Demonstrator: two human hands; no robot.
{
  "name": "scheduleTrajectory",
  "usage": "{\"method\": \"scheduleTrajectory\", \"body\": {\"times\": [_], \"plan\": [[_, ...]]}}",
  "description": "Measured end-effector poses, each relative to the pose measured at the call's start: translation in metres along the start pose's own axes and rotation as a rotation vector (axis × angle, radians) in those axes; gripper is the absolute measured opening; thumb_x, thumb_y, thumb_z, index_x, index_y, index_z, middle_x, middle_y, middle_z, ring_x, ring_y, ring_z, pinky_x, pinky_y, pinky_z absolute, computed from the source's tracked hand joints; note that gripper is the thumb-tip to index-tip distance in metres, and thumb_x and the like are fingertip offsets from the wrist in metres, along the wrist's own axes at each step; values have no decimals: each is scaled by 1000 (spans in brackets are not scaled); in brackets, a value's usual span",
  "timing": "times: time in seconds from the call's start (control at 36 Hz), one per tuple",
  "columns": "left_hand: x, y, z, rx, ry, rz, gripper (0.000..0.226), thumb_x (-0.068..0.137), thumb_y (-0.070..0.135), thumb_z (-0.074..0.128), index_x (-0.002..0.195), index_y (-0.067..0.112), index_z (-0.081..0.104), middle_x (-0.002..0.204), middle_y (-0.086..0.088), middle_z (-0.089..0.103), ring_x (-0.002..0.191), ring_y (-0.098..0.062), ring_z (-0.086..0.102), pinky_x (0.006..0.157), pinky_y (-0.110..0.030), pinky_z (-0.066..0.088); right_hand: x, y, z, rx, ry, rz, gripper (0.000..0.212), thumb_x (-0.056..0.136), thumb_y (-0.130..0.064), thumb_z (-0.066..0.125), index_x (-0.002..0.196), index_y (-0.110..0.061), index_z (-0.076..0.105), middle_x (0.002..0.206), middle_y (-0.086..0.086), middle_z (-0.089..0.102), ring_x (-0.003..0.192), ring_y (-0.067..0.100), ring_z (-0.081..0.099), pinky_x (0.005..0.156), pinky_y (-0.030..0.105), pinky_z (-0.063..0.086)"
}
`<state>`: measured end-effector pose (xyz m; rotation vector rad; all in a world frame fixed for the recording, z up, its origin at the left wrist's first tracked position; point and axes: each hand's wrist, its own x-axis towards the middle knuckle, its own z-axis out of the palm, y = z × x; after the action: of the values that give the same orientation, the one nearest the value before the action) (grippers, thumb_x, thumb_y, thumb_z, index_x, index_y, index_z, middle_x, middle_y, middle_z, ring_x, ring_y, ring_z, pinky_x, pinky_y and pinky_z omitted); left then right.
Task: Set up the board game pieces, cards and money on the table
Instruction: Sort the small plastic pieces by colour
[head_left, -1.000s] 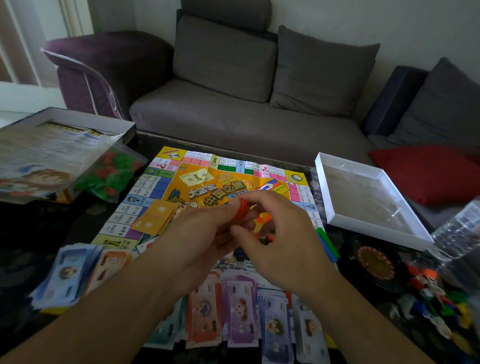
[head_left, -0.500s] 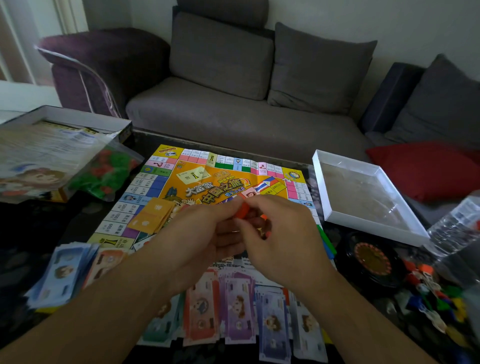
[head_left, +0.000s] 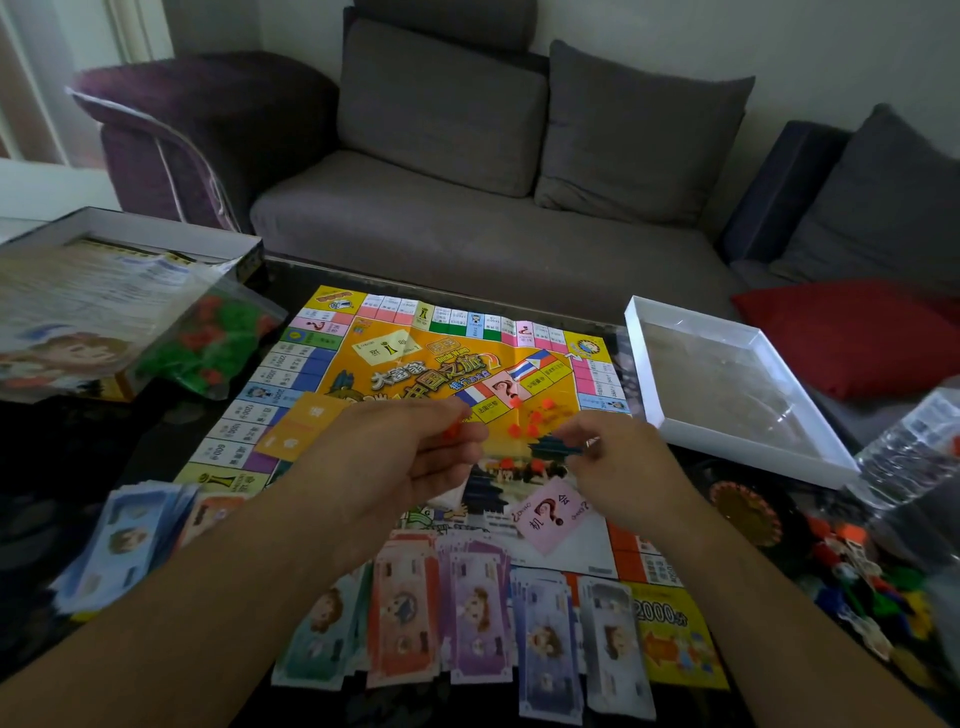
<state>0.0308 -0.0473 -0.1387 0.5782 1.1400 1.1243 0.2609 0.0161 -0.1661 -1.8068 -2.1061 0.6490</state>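
Head view: a dark glass table (head_left: 78, 447) in front of a grey sofa (head_left: 467, 249), seen from above the person's two forearms.
Game board (head_left: 415, 364): lies unfolded flat on the table, yellow in the middle with coloured squares round the rim.
Left hand (head_left: 400, 457): over the board's near half, fingers curled, thumb and fingertips pinching a small red piece (head_left: 454, 429).
Right hand (head_left: 618, 467): beside the left one and apart from it, fingers curled inward; whether it holds anything I cannot tell.
Loose red pieces (head_left: 527, 415): scattered on the board's middle, between and just beyond the two hands.
Orange cards (head_left: 301, 426): a stack on the board's left part.
Pink chance card (head_left: 553, 512): flat on the board near the right wrist.
Play money (head_left: 467, 623): stacks in a row along the board's near edge; another pile (head_left: 124, 545) to the left.
Bag of red and green pieces (head_left: 208, 343): left of the board, against the game box (head_left: 104, 291).
White box tray (head_left: 727, 384): right of the board.
Coloured pawns (head_left: 872, 587): heaped at the far right.
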Motion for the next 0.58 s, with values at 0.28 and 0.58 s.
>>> {"method": "scheduleTrajectory", "body": {"times": [0.28,0.58], "plan": [[2,-1,-1,68,12,0,22,100,21,66,115,6,72,94,-8,80,67,-16,70,59,-28,58,13,-9,33,-143,10,-79,21,94,-9,70,93,-30,70,100,-9,64,91,12,63,81,39,63],[8,-2,1,66,25,-5,20,101,19,66,115,6,71,91,-10,80,65,-17,70,58,-28,59,12,-17,38,-165,-37,-260,11,98,-20,71,106,-27,73,100,-12,57,92,9,53,79,27,42]]}}
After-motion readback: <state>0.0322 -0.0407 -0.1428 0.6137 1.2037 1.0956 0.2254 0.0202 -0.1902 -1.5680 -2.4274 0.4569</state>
